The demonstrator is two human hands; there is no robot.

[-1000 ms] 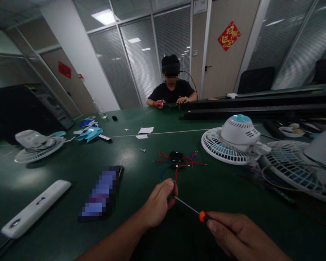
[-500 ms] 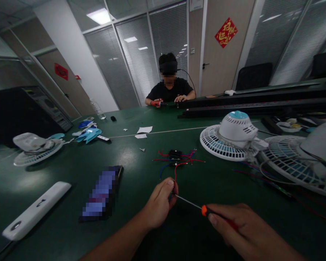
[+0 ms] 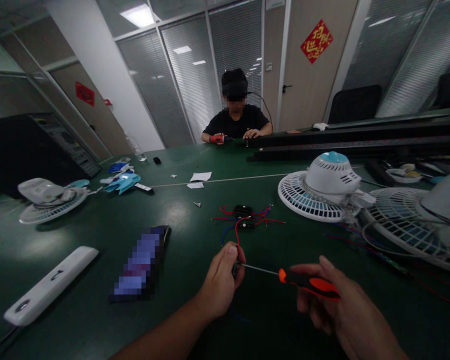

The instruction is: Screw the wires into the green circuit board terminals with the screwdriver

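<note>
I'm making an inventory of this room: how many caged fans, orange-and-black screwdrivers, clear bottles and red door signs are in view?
Caged fans: 3
Orange-and-black screwdriver: 1
Clear bottle: 1
Red door signs: 2
Total: 7

Looks like an office doubling as a small workshop. Has glass partitions (image 3: 187,75) with blinds, a wooden door (image 3: 303,100), a bright ceiling light (image 3: 137,16) and a dark chair (image 3: 354,104), as offices do. Shows its workshop side at the broad green table (image 3: 187,240): bears white fans (image 3: 328,172) lying cage-down and little black boxes (image 3: 243,210) with red and blue wires (image 3: 264,219), includes a screwdriver (image 3: 318,285) held above, and seats a person (image 3: 238,120) opposite with a red tool (image 3: 216,139).
</note>
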